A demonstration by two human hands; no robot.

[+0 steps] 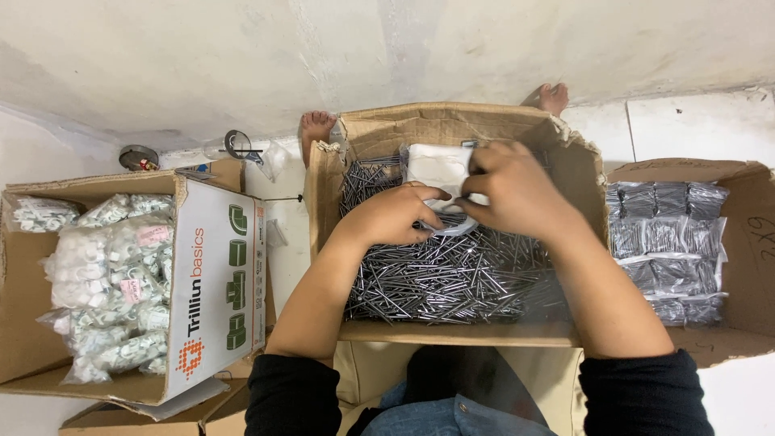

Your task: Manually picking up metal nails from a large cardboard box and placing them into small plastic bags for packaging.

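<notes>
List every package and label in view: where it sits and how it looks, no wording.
Middle carton: brown, open, full of loose grey nails.
Left carton: white flap, orange print, green fitting pictures; holds bagged white fittings.
Pink labels: on those bags.
Right carton: brown, with clear packets of nails.
Clear bag: in both hands.

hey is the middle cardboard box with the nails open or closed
Open. The middle cardboard box has its flaps up, loose nails lie exposed inside, and both hands, left and right, reach in.
</notes>
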